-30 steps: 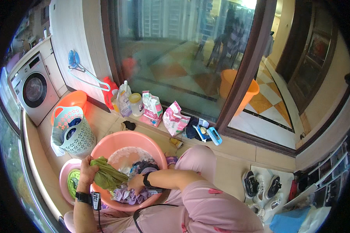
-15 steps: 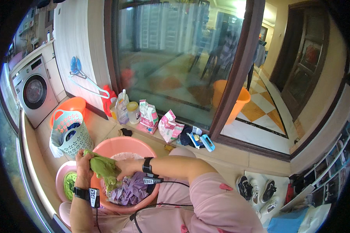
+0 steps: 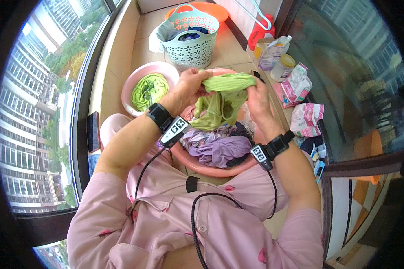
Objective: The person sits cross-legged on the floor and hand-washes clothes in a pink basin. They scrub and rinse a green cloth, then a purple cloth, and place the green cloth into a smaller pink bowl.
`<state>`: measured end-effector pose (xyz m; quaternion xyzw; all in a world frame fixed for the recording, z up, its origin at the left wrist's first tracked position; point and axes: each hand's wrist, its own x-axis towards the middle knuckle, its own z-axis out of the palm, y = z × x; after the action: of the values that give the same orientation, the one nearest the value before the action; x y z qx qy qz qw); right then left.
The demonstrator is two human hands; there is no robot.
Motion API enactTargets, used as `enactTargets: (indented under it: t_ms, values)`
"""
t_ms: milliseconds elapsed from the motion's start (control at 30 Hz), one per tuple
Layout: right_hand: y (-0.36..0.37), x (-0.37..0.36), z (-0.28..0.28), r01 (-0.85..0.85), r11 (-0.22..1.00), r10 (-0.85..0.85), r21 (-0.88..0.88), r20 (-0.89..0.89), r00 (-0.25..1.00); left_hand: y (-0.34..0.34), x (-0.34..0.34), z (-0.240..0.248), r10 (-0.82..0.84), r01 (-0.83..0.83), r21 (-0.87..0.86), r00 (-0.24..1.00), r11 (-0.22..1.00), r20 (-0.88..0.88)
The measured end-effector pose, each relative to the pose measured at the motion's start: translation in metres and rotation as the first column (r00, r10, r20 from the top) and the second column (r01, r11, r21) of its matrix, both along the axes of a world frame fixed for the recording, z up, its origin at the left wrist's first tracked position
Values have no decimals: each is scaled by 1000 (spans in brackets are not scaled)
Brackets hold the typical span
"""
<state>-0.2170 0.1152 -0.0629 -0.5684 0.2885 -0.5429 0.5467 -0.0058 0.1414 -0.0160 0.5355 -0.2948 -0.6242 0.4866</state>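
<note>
Between my two hands a wet-looking green ribbed garment (image 3: 226, 96) is stretched out over a large pink basin (image 3: 197, 168). My left hand (image 3: 191, 87) is closed on one end of its top edge, and my right hand (image 3: 259, 101) grips the other end. The garment's lower part hangs into the basin. Below it lie a purple garment (image 3: 224, 150) and other crumpled clothes, with suds at the basin's right side. To the left, a smaller pink basin (image 3: 129, 85) holds a bright green garment (image 3: 149, 92).
A pale green perforated laundry basket (image 3: 191, 51) with dark clothes stands beyond the basins, before an orange tub (image 3: 217, 11). Along the glass door on the right are a lidded jar (image 3: 283, 69), detergent bags (image 3: 307, 119) and brushes (image 3: 318, 166). A phone (image 3: 93, 130) lies by the window.
My view has swung left and down toward the basins. The green garment, bunched between my hands before, is now spread wider, with its ribbed edge held out.
</note>
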Motion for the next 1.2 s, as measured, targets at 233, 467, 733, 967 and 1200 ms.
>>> enactTargets:
  t_ms: [233, 467, 733, 967, 1200]
  values:
    - [-26, -5, -3, 138, 966, -139, 219, -8, 990, -21, 6, -80, -75, 81, 56, 992, 995, -101]
    - [-26, -7, 4, 110, 929, -51, 354, -172, 984, -17, -16, -116, -315, 407, -160, 856, 899, 410]
    - [-39, -1, 20, -149, 973, 213, 174, -444, 871, -16, -28, -87, -113, 517, -522, 776, 678, 621]
    - [-56, 1, 24, -144, 977, 11, -159, -634, 773, -37, -22, -67, -103, 365, -391, 828, 845, 551]
    - [-63, -1, 13, 95, 858, -487, -504, -743, 458, -52, -5, -29, -245, 426, -422, 875, 801, 418]
